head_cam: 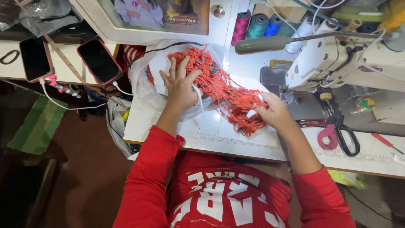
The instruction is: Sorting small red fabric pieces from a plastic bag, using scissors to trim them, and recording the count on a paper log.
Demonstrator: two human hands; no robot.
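We are watching the left hand [180, 82] pressing flat, fingers spread, on a tangled heap of orange netting [219, 86] that is spilling out of a clear plastic bag [141, 78] — the hand is open and pinning, not gripping. The right hand [273, 112] is closing around the near end of the same netting, with what looks like a small white tab pinched at the fingertips; we cannot tell how tightly. The netting is stretching as a loose band between the two hands, its bulk lying under and just beyond the left palm, its tail bunching at the right fingers. Risks, as we judge them: the loose strands are lying near the sewing machine [337, 63] just beyond the right hand, so a pull toward that side could snag them on it; the mesh is so tangled that a hard tug could knot it tighter; and the bag is sitting close to the table edge [202, 147] on the outer side of the left hand — a drag that way could tip it off. The scissors [344, 133] are lying just outside the right wrist, near enough for a strand to catch.
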